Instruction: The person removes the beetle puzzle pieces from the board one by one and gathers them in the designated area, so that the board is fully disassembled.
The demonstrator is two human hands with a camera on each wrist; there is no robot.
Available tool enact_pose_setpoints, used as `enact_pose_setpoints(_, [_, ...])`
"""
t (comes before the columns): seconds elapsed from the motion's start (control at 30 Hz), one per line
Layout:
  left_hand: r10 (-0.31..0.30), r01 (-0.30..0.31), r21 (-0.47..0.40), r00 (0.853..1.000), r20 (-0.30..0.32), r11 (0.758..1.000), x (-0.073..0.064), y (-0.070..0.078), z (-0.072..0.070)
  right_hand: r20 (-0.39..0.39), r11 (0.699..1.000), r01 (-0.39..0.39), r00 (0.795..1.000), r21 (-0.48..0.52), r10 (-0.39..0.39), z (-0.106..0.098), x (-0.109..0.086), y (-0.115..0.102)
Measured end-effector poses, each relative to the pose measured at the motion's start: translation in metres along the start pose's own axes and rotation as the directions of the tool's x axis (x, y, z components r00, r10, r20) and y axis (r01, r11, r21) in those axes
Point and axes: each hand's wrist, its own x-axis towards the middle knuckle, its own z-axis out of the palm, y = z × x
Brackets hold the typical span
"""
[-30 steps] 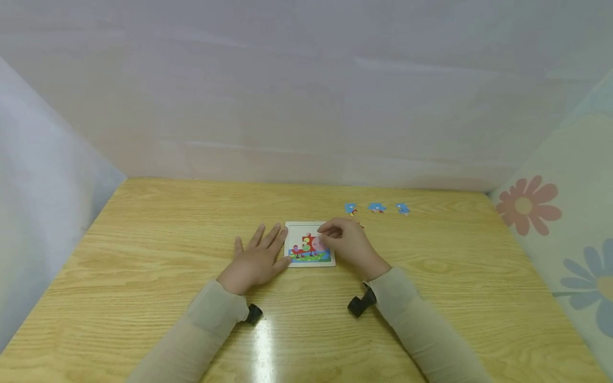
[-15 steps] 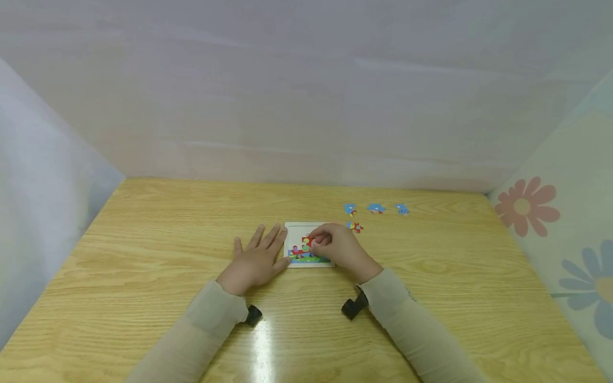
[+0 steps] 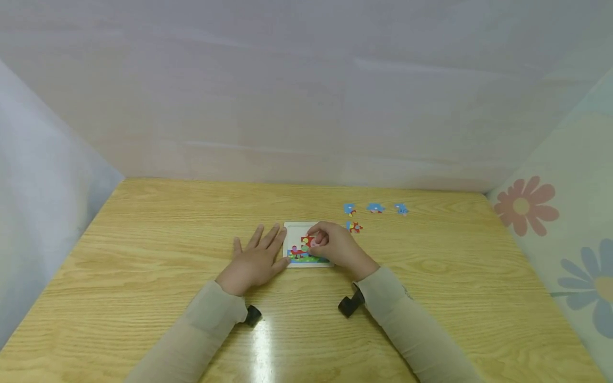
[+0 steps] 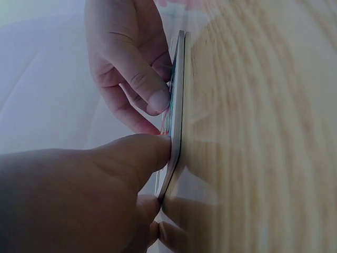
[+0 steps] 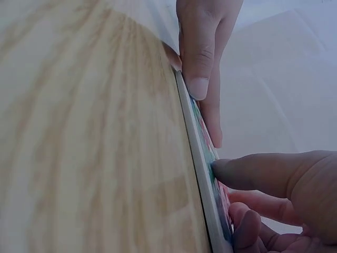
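Note:
A white-framed jigsaw board (image 3: 296,230) lies on the table in the head view, its lower part filled with pieces showing grass, red and pink figures. My left hand (image 3: 250,267) lies spread at the board's left side, thumb and fingertips resting on its edge. Over the right half of the board is my right hand (image 3: 344,251), thumb and forefinger curled at a pink-and-red puzzle piece (image 3: 313,241), partly hidden by the fingers. In the right wrist view, the right thumb (image 5: 253,169) touches the picture surface, and the left thumb (image 5: 199,74) presses the board's near corner.
Beyond the board to the right lie three blue puzzle pieces (image 3: 375,208) in a row, with a red-and-yellow piece (image 3: 355,227) below them. The wooden table (image 3: 158,239) reaches a pale cloth wall (image 3: 287,106) at the back. Flower-printed cloth (image 3: 522,206) hangs at the right.
My right hand has moved left over the board, bringing its fingertips onto the pink-and-red piece and uncovering the loose red-and-yellow piece. My left hand has stayed put.

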Motion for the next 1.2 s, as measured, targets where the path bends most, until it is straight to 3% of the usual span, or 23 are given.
enact_pose_setpoints(0.6, [0.003,-0.003,0.003,1.000,-0.003,1.000,-0.0001,0.0001,0.0012,-0.011,0.999,-0.009,1.000,0.039,0.009,0.0031,-0.0033,-0.0025])
enact_pose_setpoints(0.97, [0.008,-0.008,-0.018,1.000,0.001,1.000,-0.0016,0.0009,-0.0011,-0.066,0.990,0.007,0.998,0.142,0.002,0.0034,-0.0055,-0.0032])
enact_pose_setpoints(1.2, [0.011,-0.011,-0.018,1.000,0.002,1.000,-0.0005,0.0001,-0.0011,-0.071,0.981,-0.024,0.997,0.193,0.039,0.0016,-0.0050,-0.0031])
